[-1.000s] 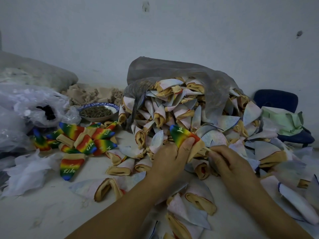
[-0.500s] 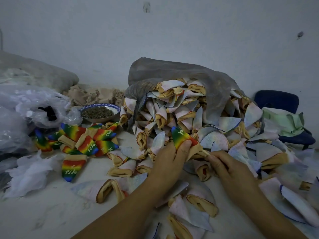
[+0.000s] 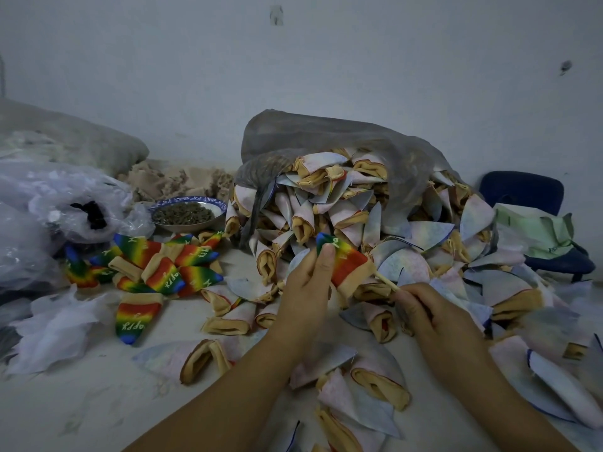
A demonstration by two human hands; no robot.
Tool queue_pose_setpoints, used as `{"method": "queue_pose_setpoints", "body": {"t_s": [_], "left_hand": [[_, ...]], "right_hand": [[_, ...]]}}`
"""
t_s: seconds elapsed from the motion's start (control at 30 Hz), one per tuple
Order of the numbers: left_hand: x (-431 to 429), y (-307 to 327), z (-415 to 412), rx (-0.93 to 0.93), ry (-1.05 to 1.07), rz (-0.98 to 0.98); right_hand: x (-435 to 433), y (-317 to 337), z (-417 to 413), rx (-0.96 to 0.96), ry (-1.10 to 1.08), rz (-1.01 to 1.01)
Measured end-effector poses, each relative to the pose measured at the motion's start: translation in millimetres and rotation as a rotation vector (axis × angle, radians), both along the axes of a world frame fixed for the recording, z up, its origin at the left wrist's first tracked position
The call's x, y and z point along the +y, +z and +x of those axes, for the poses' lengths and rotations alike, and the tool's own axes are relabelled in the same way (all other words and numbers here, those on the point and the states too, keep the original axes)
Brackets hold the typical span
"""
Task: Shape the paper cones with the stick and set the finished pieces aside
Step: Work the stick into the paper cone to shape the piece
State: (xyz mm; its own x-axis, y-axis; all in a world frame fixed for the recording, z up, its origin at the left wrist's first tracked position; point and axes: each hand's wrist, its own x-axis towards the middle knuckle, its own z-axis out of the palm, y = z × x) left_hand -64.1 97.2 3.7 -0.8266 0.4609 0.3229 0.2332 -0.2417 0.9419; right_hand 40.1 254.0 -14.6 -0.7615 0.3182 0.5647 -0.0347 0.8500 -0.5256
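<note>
Grey, half-clear plastic of a bag (image 3: 326, 138) rises at the upper centre. From its mouth a pile of pale cones (image 3: 408, 243) with tan rolled rims spreads over the centre and right of the dusty surface (image 3: 81, 402). More pale cones lie loose at the bottom centre, under and between the two forearms, crowding the space around the hands. At the far left sit crumpled clear bags (image 3: 49, 203), with white tissue (image 3: 55, 327) below them. Near the right edge a dark blue seat (image 3: 528, 190) carries pale green sheets (image 3: 535, 233).

A blue-rimmed bowl (image 3: 187, 227) stands just left of the bag and holds small dark greenish bits; what they are cannot be told. Below it lies a cluster of rainbow pieces (image 3: 169, 265), flattened cones with white lettering and tan rims, touching and overlapping one another.

One rainbow cone (image 3: 346, 259) is held above the pile at the centre of the frame. Its blue tip points up and left, and the colours run through green and yellow to red, with the tan rim at the lower right. The left hand (image 3: 303, 288) pinches it, thumb pressed near the tip, the fingers hidden behind. A thin pale stick (image 3: 386, 282) enters the rim from the lower right, and the right hand (image 3: 430, 311) grips its other end with curled fingers.
</note>
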Motion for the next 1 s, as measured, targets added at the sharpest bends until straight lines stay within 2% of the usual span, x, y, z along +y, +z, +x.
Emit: {"method": "queue_pose_setpoints", "body": {"t_s": [0.13, 0.4, 0.53, 0.63, 0.83, 1.0], "left_hand": [[-1.2, -0.6, -2.3, -0.039, 0.014, 0.057], [-1.6, 0.5, -0.5, 0.021, -0.054, -0.048], [-0.3, -2.1, 2.3, 0.054, -0.051, -0.096], [-0.2, 0.7, 5.6, 0.088, -0.055, -0.080], [0.0, 2.0, 3.6, 0.080, -0.048, -0.032], [0.0, -0.9, 1.8, 0.070, -0.046, -0.040]], "right_hand": [[-4.7, 1.8, 0.2, -0.003, 0.002, 0.024], [-5.2, 13.1, 5.4, -0.005, 0.014, 0.019], [-10.1, 17.7, 5.1, -0.024, 0.057, -0.160], [-16.1, 21.3, 5.5, -0.019, 0.114, -0.313], [-27.2, 18.5, 2.2, -0.052, 0.260, -0.497], [-16.2, 19.0, 3.5, -0.087, 0.210, -0.372]]}}
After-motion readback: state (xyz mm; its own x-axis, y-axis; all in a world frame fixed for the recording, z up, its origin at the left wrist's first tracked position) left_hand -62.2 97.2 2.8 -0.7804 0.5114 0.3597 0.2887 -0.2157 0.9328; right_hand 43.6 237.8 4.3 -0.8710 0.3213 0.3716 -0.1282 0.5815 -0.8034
